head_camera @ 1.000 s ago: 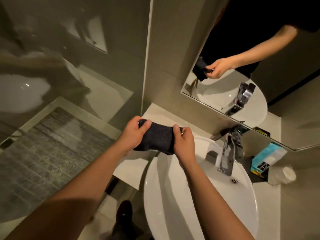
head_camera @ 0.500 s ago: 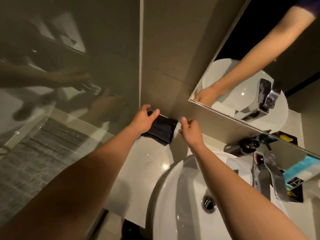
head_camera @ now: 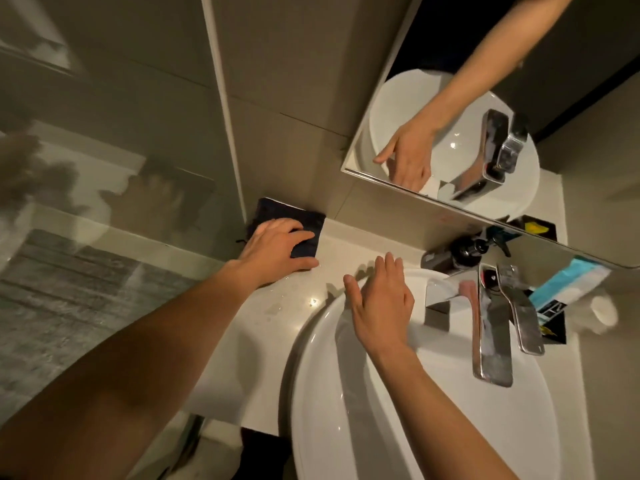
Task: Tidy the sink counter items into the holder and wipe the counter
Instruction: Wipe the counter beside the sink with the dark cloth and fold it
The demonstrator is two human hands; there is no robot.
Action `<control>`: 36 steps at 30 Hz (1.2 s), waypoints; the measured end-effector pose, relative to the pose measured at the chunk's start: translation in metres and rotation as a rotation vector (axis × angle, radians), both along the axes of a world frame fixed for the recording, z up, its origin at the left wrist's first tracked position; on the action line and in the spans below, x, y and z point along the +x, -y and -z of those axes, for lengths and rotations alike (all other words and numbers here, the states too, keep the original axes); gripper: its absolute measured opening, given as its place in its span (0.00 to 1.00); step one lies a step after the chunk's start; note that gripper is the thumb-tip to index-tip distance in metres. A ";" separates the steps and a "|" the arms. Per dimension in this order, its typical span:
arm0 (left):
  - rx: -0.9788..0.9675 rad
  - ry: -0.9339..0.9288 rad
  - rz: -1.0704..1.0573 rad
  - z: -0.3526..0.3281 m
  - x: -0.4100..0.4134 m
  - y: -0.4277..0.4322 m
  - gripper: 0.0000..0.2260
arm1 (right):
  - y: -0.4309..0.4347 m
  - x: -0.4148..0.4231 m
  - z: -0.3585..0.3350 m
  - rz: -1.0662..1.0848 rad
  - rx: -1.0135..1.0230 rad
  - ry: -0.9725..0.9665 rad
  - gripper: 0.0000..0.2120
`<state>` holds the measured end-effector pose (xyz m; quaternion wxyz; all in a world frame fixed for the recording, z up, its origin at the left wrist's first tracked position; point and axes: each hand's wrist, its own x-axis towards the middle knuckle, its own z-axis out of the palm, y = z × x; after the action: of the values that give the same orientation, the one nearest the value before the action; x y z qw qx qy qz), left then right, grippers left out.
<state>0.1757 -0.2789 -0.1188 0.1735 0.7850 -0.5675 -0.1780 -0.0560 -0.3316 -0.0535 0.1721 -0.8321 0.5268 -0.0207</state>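
A dark folded cloth (head_camera: pixel 277 211) lies flat on the pale counter (head_camera: pixel 239 327) in the back left corner, against the wall. My left hand (head_camera: pixel 275 249) presses down on it with the fingers spread over its near part. My right hand (head_camera: pixel 381 301) rests open and flat on the back left rim of the white basin (head_camera: pixel 346 427), holding nothing. A black holder (head_camera: pixel 554 322) with a blue-and-white pack (head_camera: pixel 568 285) stands at the back right, behind the tap.
A chrome tap (head_camera: pixel 493 336) reaches over the basin, with a dark pump bottle (head_camera: pixel 464 252) behind it. A white cup (head_camera: pixel 604 310) sits at the far right. Water drops (head_camera: pixel 273 308) lie on the counter. A mirror (head_camera: pixel 485 109) hangs above and a glass shower screen (head_camera: pixel 104 168) stands left.
The cloth went from being held in both hands over the basin to lying on the counter's back corner. My right hand let go and came to the basin rim.
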 end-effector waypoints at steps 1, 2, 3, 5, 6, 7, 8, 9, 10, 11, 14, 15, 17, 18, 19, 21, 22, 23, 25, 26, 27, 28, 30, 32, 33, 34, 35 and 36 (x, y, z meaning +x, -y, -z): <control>0.012 0.018 0.021 0.003 0.001 0.000 0.30 | -0.003 -0.004 0.003 0.018 0.002 -0.025 0.37; 0.013 0.036 0.031 0.008 0.001 0.000 0.30 | -0.005 -0.006 0.006 0.036 0.004 -0.031 0.39; 0.003 0.053 0.036 0.012 0.002 0.000 0.29 | -0.006 -0.008 0.009 0.048 0.007 -0.030 0.41; -0.036 0.063 0.015 0.017 0.002 0.004 0.25 | -0.009 -0.007 0.013 0.056 0.002 -0.048 0.41; -0.048 0.064 -0.004 0.018 0.003 0.007 0.24 | -0.009 -0.007 0.014 0.059 -0.006 -0.063 0.41; -0.050 0.074 -0.013 0.019 0.004 0.010 0.24 | -0.010 -0.007 0.015 0.064 -0.014 -0.076 0.41; -0.044 0.094 -0.004 0.019 0.006 0.012 0.24 | -0.010 -0.007 0.016 0.069 -0.020 -0.087 0.41; -0.042 0.121 0.016 0.018 0.007 0.014 0.24 | -0.010 -0.007 0.017 0.071 -0.022 -0.095 0.41; -0.047 0.142 0.037 0.019 0.008 0.014 0.24 | -0.009 -0.007 0.018 0.073 -0.022 -0.098 0.41; -0.057 0.149 0.047 0.020 0.010 0.014 0.24 | -0.009 -0.007 0.019 0.073 -0.020 -0.100 0.40; -0.107 0.070 0.006 0.024 0.010 0.013 0.21 | -0.008 -0.007 0.022 0.068 -0.022 -0.107 0.40; -0.128 0.028 -0.022 0.026 0.008 0.013 0.20 | -0.008 -0.007 0.022 0.067 -0.024 -0.110 0.40; -0.166 -0.052 -0.080 0.027 0.005 0.010 0.16 | -0.008 -0.008 0.022 0.066 -0.028 -0.109 0.40; -0.182 -0.088 -0.105 0.028 0.004 0.007 0.15 | -0.008 -0.008 0.023 0.064 -0.030 -0.106 0.40; -0.191 -0.118 -0.122 0.029 0.003 0.003 0.14 | -0.008 -0.008 0.023 0.062 -0.032 -0.103 0.40; -0.199 -0.158 -0.135 0.030 0.001 -0.010 0.14 | -0.008 -0.008 0.024 0.060 -0.042 -0.098 0.40; -0.201 -0.173 -0.138 0.031 0.000 -0.017 0.13 | -0.008 -0.008 0.025 0.061 -0.047 -0.095 0.40; -0.207 -0.184 -0.139 0.032 -0.002 -0.025 0.13 | -0.008 -0.008 0.025 0.062 -0.051 -0.093 0.40; -0.221 -0.197 -0.141 0.034 -0.005 -0.041 0.13 | -0.009 -0.008 0.025 0.061 -0.058 -0.089 0.40; -0.226 -0.201 -0.147 0.035 -0.007 -0.049 0.12 | -0.009 -0.008 0.026 0.058 -0.057 -0.087 0.40; -0.231 -0.206 -0.152 0.035 -0.010 -0.057 0.12 | -0.009 -0.009 0.026 0.053 -0.055 -0.085 0.40; -0.236 -0.212 -0.155 0.035 -0.013 -0.066 0.12 | -0.009 -0.009 0.026 0.048 -0.053 -0.084 0.40; -0.241 -0.213 -0.163 0.035 -0.019 -0.085 0.11 | -0.008 -0.011 0.026 0.034 -0.049 -0.083 0.40; -0.245 -0.205 -0.177 0.034 -0.028 -0.105 0.10 | -0.008 -0.013 0.025 0.014 -0.045 -0.076 0.40; -0.252 -0.201 -0.183 0.034 -0.033 -0.116 0.10 | -0.007 -0.015 0.025 0.001 -0.044 -0.072 0.40; -0.259 -0.198 -0.187 0.034 -0.038 -0.126 0.10 | -0.007 -0.016 0.025 -0.012 -0.044 -0.068 0.40; -0.261 -0.199 -0.191 0.035 -0.043 -0.137 0.10 | -0.006 -0.017 0.025 -0.023 -0.044 -0.064 0.40; -0.260 -0.206 -0.196 0.035 -0.049 -0.148 0.10 | -0.006 -0.019 0.025 -0.033 -0.043 -0.060 0.40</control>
<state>0.1264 -0.1308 -0.1536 0.3471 0.7852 -0.4856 -0.1647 -0.0749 -0.3260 -0.0784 0.1389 -0.8445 0.5172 -0.0042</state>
